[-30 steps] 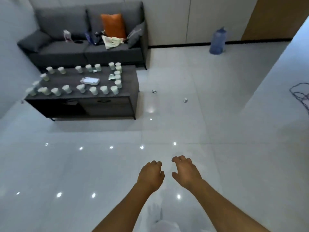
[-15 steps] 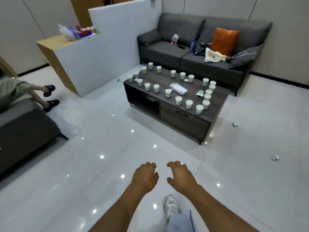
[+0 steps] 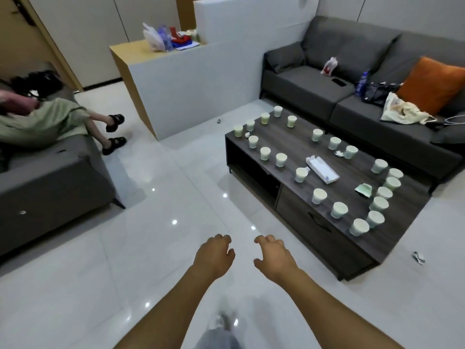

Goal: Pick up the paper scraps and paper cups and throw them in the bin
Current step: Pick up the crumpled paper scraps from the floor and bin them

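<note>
On the coffee table (image 3: 289,152): paper cups (image 3: 319,196).

Paper cups (image 3: 319,196): pale white-green, plain. Coffee table (image 3: 297,224): dark grey-brown, streaked wood grain. Sofa (image 3: 312,83): charcoal grey. Cushion (image 3: 432,88): solid orange. Floor (image 3: 75,273): glossy white tile with bright light spots. Counter (image 3: 191,86): white front, tan wood side. Crumpled scrap (image 3: 418,257) on floor: white-grey. Seated person's garment (image 3: 42,122): light green; shoes (image 3: 114,142) black.
</note>
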